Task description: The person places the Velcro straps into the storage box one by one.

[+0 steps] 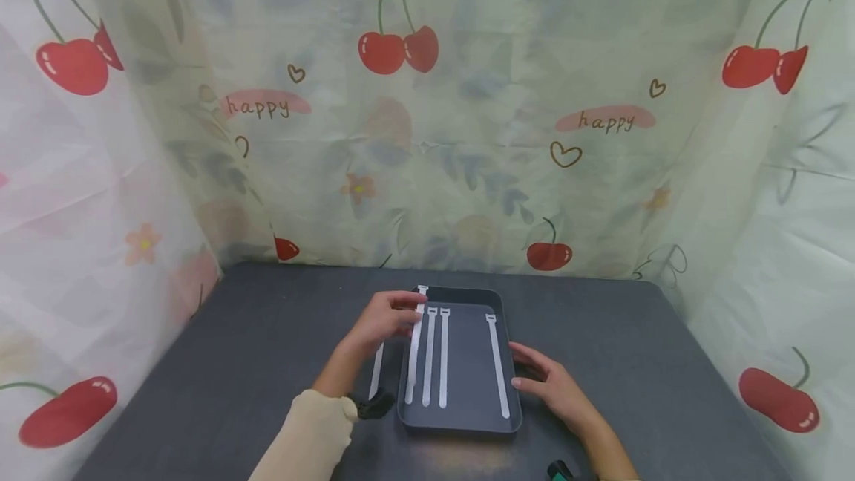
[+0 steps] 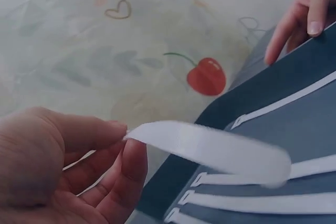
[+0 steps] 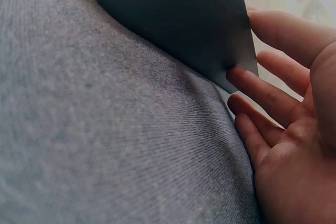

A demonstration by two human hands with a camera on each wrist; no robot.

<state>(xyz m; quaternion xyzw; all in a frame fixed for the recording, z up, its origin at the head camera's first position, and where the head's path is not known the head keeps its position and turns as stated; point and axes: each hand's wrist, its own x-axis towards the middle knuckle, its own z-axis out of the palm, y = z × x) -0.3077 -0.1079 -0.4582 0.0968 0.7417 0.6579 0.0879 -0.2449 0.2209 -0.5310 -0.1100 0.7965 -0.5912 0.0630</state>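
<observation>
My left hand (image 1: pixel 382 321) pinches the end of a white hook-and-loop cable strap (image 2: pixel 210 150) between thumb and fingers. The strap's free length hangs over the left side of a dark grey tray (image 1: pixel 467 362). Inside the tray, several similar straps lie lengthwise: a group on the left, including one white strap (image 1: pixel 444 362), and a separate strap (image 1: pixel 498 370) near the right wall. At the tray's right side, my right hand (image 1: pixel 551 384) touches the outer wall with relaxed fingertips (image 3: pixel 244 77).
Another white strap (image 1: pixel 376 373) lies on the dark cloth-covered table (image 1: pixel 267 362) left of the tray, partly hidden by the left wrist. Cherry-printed curtains (image 1: pixel 467 191) enclose the table at the back and both sides.
</observation>
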